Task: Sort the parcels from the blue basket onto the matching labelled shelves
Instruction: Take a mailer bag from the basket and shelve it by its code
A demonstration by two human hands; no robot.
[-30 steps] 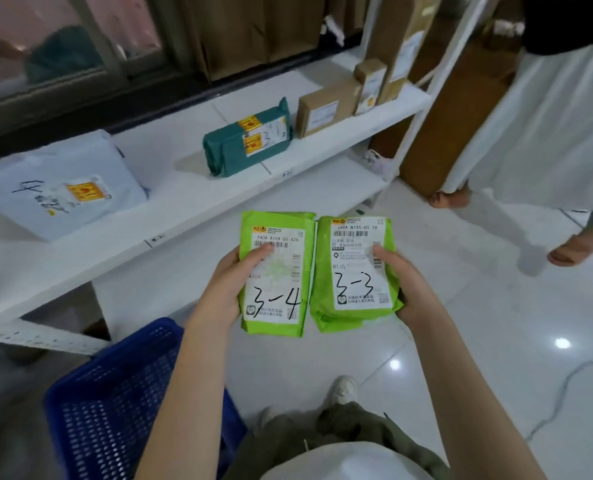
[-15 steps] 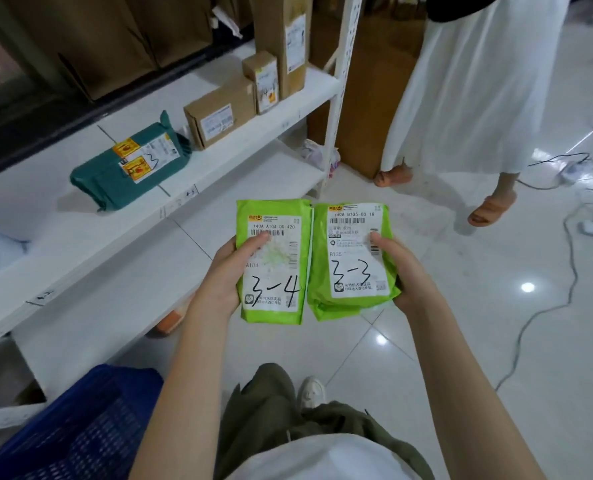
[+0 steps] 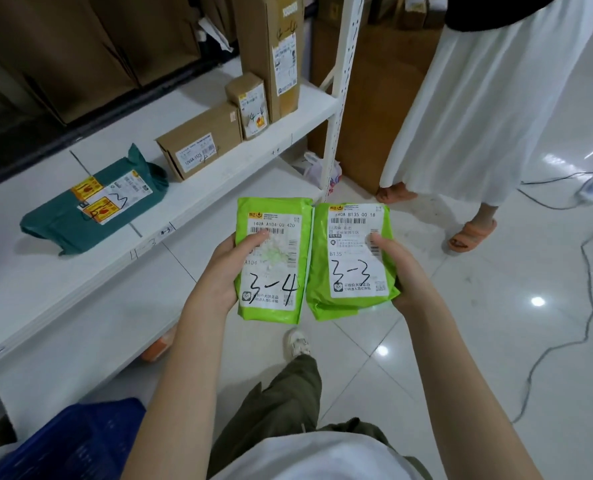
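My left hand (image 3: 220, 271) grips a green parcel marked 3-4 (image 3: 274, 268), thumb on its label. My right hand (image 3: 400, 268) grips a second green parcel marked 3-3 (image 3: 352, 261). Both parcels are held side by side, flat, above the floor in front of the white shelf (image 3: 191, 202). The shelf edge carries handwritten marks near a dark green parcel (image 3: 94, 206). The blue basket (image 3: 70, 441) sits at the bottom left by my left forearm.
Brown boxes marked 4-4 (image 3: 253, 109) and a flat brown box (image 3: 198, 143) stand further along the shelf, beside a tall carton (image 3: 274, 53). A person in a white skirt (image 3: 478, 98) stands at the shelf's far end. Cables (image 3: 565, 341) trail across the tiled floor at right.
My view has moved right along the shelf: the blue basket and white parcel slid off to the left, and the 4-4 boxes came closer. Both hands still hold the same green parcels.
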